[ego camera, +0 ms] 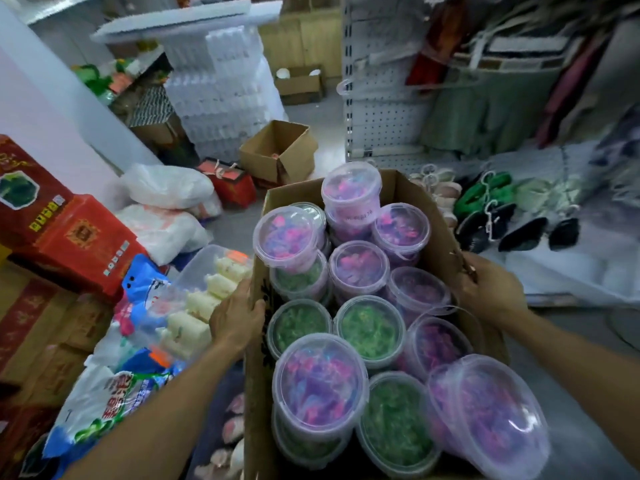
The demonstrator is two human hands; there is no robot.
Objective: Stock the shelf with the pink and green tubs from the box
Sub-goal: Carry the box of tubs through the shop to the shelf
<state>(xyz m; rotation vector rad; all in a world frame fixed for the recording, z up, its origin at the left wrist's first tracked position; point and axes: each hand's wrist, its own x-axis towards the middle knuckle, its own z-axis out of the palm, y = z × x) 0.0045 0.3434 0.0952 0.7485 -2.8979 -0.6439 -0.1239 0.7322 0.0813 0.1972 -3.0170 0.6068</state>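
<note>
An open cardboard box [419, 206] fills the lower middle of the head view, packed with several clear lidded tubs. Pink-filled tubs [320, 381] and green-filled tubs [370, 326] lie mixed together, some stacked on others. My left hand [237, 318] grips the box's left wall, thumb over the rim. My right hand [491, 289] grips the torn right flap of the box. A white pegboard shelf unit [381, 109] stands behind the box at upper right.
Red cartons [59, 220] and bagged goods [114, 396] crowd the left. A clear bin of pale bars [207, 289] touches the box's left side. A smaller open carton [280, 150] sits on the floor beyond. Hangers and dark shoes [512, 223] lie on the low right shelf.
</note>
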